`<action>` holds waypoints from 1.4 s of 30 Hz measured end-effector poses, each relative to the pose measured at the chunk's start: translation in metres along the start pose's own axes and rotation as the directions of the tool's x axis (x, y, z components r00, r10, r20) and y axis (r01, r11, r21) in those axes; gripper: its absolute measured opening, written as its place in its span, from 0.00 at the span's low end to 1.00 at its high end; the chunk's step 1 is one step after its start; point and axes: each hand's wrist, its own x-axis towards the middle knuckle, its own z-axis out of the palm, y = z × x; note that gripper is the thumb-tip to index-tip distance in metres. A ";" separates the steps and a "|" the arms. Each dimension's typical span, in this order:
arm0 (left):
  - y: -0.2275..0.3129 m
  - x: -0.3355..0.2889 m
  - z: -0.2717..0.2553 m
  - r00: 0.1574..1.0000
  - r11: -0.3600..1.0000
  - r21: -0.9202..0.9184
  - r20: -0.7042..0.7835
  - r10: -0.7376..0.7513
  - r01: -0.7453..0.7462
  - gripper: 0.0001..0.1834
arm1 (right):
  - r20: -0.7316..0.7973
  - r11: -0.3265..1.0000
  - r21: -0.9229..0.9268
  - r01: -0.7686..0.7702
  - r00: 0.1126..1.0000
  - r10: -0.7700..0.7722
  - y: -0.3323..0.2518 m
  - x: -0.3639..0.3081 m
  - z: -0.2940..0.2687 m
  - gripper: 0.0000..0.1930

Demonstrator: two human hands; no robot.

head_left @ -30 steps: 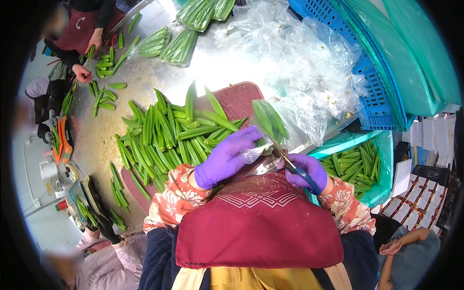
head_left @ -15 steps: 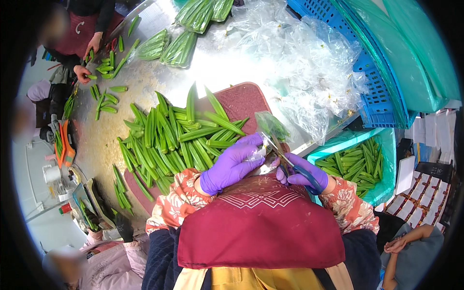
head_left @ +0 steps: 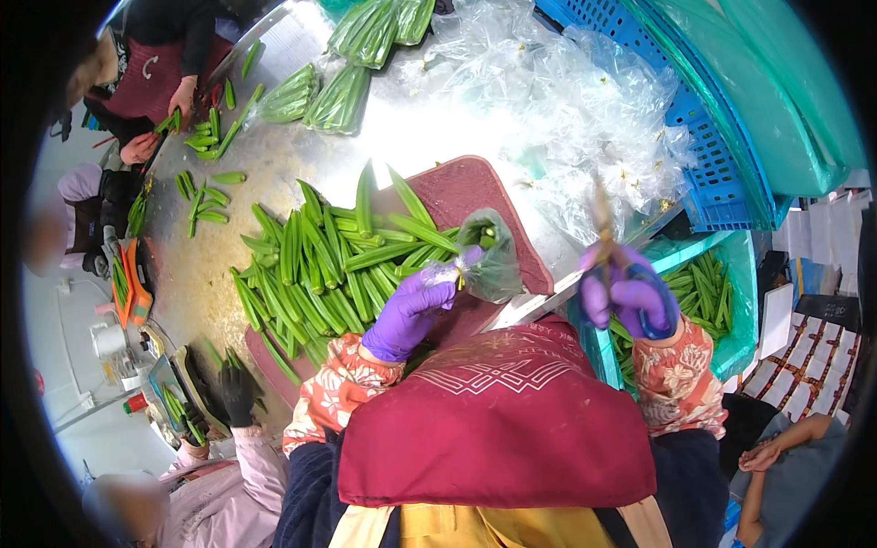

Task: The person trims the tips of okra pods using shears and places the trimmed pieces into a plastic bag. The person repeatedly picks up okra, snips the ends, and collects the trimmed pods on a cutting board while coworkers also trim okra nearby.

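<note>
My left hand [head_left: 416,312], in a purple glove, is closed on the gathered neck of a clear plastic bag [head_left: 491,274]. Some green okra shows inside it, and a bit of yellow tie sits at the neck. Well to the right, my right hand [head_left: 630,301], also gloved in purple, grips scissors [head_left: 605,239] with dark blue handles; their blades point away from me and are smeared by motion. Beyond my left hand lies a large heap of loose okra [head_left: 320,256], partly on a dark red mat [head_left: 470,187].
Crumpled clear bags [head_left: 566,110] cover the far right of the metal table, against a blue crate [head_left: 708,146]. A turquoise-lined bin of okra [head_left: 699,292] stands at right. Filled okra bags [head_left: 338,96] lie at the back. Co-workers' hands [head_left: 183,96] handle okra at left.
My right hand has swung right with the scissors, away from the bag. My left hand has drawn slightly left and lower with the bag, whose body now hangs out to the right.
</note>
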 end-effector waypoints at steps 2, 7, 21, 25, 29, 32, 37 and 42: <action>0.000 0.003 0.003 0.999 0.999 -0.034 0.005 0.032 -0.032 0.33 | 0.122 0.965 -0.180 -0.189 0.970 0.212 -0.001 0.002 0.003 0.20; 0.001 0.009 0.006 0.995 0.996 -0.013 0.058 0.085 -0.084 0.34 | 0.153 0.903 -0.187 -0.386 0.897 0.415 0.033 0.003 -0.004 0.18; 0.005 0.007 0.027 0.991 0.992 -0.100 0.119 -0.064 0.076 0.37 | 0.080 0.953 -0.148 -0.265 0.957 0.279 0.063 0.013 0.007 0.18; -0.007 0.007 0.035 0.977 0.971 -0.125 0.098 -0.190 0.202 0.38 | 0.033 0.977 -0.133 -0.169 0.984 0.175 0.088 0.019 0.006 0.18; -0.018 0.013 0.023 0.988 0.960 -0.262 0.139 -0.061 0.096 0.34 | 0.009 0.966 -0.227 -0.123 0.992 0.128 0.085 0.023 0.009 0.21; -0.009 0.012 0.032 0.993 0.979 -0.191 0.105 -0.045 0.065 0.27 | -0.019 0.931 -0.364 -0.041 0.999 0.037 0.090 0.023 0.007 0.21; -0.003 0.010 0.036 0.996 0.987 -0.154 0.083 -0.039 0.052 0.19 | -0.147 0.884 -0.442 -0.152 0.985 0.096 0.067 0.015 0.018 0.15; 0.000 0.007 0.030 0.979 0.980 -0.200 0.196 0.048 -0.008 0.16 | -0.075 0.869 -0.492 -0.046 0.997 0.010 0.061 0.002 0.015 0.15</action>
